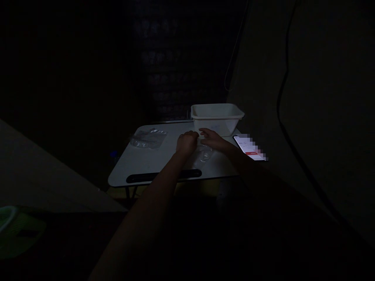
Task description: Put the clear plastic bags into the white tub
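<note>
Dim room; a dark, ridged backdrop point(164, 58) is barely made out behind the work area, and a plain wall point(258, 74) is seen at right.

White-topped table with rounded corners point(152, 160): placed within reach of both hands, its underside carried on dark legs. A long black cable point(277, 106) is hung at right, outside the tabletop.

Green basket-like container point(25, 234): set low at far left, apart from the table; contents cannot be told.

White rectangular plastic tub, rimmed point(216, 127): stood upright at the back right of the tabletop, by which the front is presumably left for handwork.

Left hand point(186, 143): brought in front of the tub, fingers curled together and bent downward. Right hand point(214, 141): held beside it, fingers bent inward, the uppermost slightly separated. Whether plastic is pinched by either cannot be told in the gloom.

Clear crinkled plastic bag point(205, 155): laid on the tabletop just below and partly under the hands, its far end hidden; probably steadied there by them.

Second clear plastic bag point(149, 138): laid flat at back left, apart from the hands, likely kept aside.

Lit phone point(249, 148): rested face up near the right edge; its glow is perhaps used as light.

Black elongated strip point(140, 178): fitted along the front edge, partly covered by the left forearm.
</note>
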{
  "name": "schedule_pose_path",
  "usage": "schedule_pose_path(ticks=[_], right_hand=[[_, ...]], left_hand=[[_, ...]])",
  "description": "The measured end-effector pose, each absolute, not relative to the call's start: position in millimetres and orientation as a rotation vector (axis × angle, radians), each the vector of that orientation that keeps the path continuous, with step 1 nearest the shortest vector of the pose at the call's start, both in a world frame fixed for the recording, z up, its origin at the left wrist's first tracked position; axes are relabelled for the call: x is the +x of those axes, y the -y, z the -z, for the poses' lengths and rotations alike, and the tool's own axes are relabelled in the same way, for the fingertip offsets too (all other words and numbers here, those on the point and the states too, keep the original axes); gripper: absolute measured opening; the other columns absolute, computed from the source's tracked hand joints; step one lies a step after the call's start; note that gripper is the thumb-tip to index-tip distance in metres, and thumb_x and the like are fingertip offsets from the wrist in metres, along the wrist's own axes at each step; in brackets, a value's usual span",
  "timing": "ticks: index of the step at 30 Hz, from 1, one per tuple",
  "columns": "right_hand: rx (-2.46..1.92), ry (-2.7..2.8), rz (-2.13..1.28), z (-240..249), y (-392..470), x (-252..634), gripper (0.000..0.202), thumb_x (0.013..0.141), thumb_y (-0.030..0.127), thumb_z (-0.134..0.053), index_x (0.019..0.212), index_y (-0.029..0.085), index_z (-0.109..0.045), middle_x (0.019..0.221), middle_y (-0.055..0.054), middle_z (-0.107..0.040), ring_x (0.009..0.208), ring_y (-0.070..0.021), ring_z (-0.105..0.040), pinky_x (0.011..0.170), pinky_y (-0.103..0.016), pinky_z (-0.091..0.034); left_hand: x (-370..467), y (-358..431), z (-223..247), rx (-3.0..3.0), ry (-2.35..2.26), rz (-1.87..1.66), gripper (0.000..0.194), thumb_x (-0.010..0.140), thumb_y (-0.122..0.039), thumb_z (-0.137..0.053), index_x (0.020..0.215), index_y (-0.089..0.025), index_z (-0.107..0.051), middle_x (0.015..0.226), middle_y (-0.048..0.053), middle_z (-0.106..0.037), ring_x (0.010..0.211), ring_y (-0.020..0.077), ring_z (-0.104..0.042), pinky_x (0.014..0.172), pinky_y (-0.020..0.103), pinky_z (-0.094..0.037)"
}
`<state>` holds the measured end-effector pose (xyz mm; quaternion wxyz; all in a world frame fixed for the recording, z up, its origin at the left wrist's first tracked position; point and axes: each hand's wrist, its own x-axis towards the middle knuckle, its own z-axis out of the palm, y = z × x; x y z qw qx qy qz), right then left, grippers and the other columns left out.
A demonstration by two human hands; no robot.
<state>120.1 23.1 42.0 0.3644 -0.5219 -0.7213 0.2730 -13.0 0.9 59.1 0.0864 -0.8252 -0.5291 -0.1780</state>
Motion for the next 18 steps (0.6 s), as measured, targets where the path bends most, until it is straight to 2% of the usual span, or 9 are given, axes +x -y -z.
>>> schedule_pose_path(ticks=[3, 5, 7, 9, 11, 14, 18], right_hand=[[-1.299, 1.867, -0.778, -35.3, -23.8, 113.8, 0.067, 0.057, 0.014, -0.061, 0.12, 0.012, -0.038, 0.112, -0.008, -0.05, 0.096, -0.0153, -0.05, 0.081, -0.029, -0.041], [-1.379, 1.842, -0.726, -35.3, -24.1, 111.5, 0.067, 0.056, 0.014, -0.062, 0.119, 0.009, -0.039, 0.109, -0.01, -0.052, 0.092, -0.0157, -0.052, 0.078, -0.029, -0.042], [-1.467, 1.819, -0.608, -38.6, -24.2, 112.3, 0.052, 0.059, 0.012, -0.059, 0.11, 0.006, -0.049, 0.099, -0.009, -0.057, 0.085, -0.0152, -0.055, 0.076, -0.028, -0.043], [-1.5, 1.821, -0.487, -43.0, -23.5, 115.6, 0.028, 0.062, 0.011, -0.054, 0.089, 0.008, -0.061, 0.083, -0.005, -0.062, 0.078, -0.0142, -0.057, 0.074, -0.028, -0.043], [-1.49, 1.824, -0.432, -47.0, -21.7, 119.3, 0.013, 0.063, 0.01, -0.051, 0.068, 0.012, -0.064, 0.068, -0.001, -0.062, 0.072, -0.0132, -0.057, 0.072, -0.026, -0.043], [-1.438, 1.726, -0.515, -51.5, -17.9, 122.9, 0.013, 0.059, 0.006, -0.052, 0.053, 0.015, -0.06, 0.055, 0.002, -0.059, 0.064, -0.012, -0.057, 0.068, -0.024, -0.044], [-1.293, 1.291, -0.926, -56.2, -14.8, 127.0, 0.01, 0.063, 0.009, -0.052, 0.056, 0.016, -0.055, 0.051, 0.003, -0.056, 0.054, -0.0102, -0.056, 0.058, -0.024, -0.046]], left_hand=[[-11.2, -0.8, -59.2, -2.446, 1.613, 0.436, 0.026, 0.081, -0.016, -0.035, 0.098, -0.016, -0.054, 0.094, 0.006, -0.056, 0.089, 0.0161, -0.052, 0.074, 0.026, -0.037], [-11.2, -1.7, -59.0, -2.435, 1.618, 0.423, 0.025, 0.081, -0.017, -0.035, 0.097, -0.015, -0.054, 0.094, 0.006, -0.055, 0.089, 0.0159, -0.052, 0.074, 0.026, -0.037], [-12.6, -3.6, -58.4, -2.425, 1.609, 0.439, 0.025, 0.082, -0.018, -0.034, 0.095, -0.015, -0.055, 0.094, 0.005, -0.055, 0.089, 0.0157, -0.052, 0.073, 0.026, -0.037], [-15.4, -5.7, -57.8, -2.424, 1.588, 0.462, 0.024, 0.082, -0.017, -0.034, 0.093, -0.015, -0.055, 0.093, 0.005, -0.055, 0.088, 0.0157, -0.051, 0.073, 0.026, -0.036], [-19.0, -7.1, -57.7, -2.417, 1.573, 0.506, 0.024, 0.082, -0.017, -0.033, 0.092, -0.015, -0.055, 0.092, 0.006, -0.056, 0.088, 0.0162, -0.051, 0.074, 0.027, -0.036], [-24.4, -6.4, -58.9, -2.382, 1.535, 0.641, 0.024, 0.081, -0.019, -0.037, 0.097, -0.016, -0.054, 0.095, 0.006, -0.056, 0.092, 0.0181, -0.049, 0.077, 0.029, -0.036], [-27.4, -1.7, -63.0, -2.257, 1.477, 0.842, 0.034, 0.076, -0.021, -0.045, 0.11, -0.018, -0.045, 0.109, 0.008, -0.05, 0.103, 0.0219, -0.041, 0.084, 0.034, -0.032]])
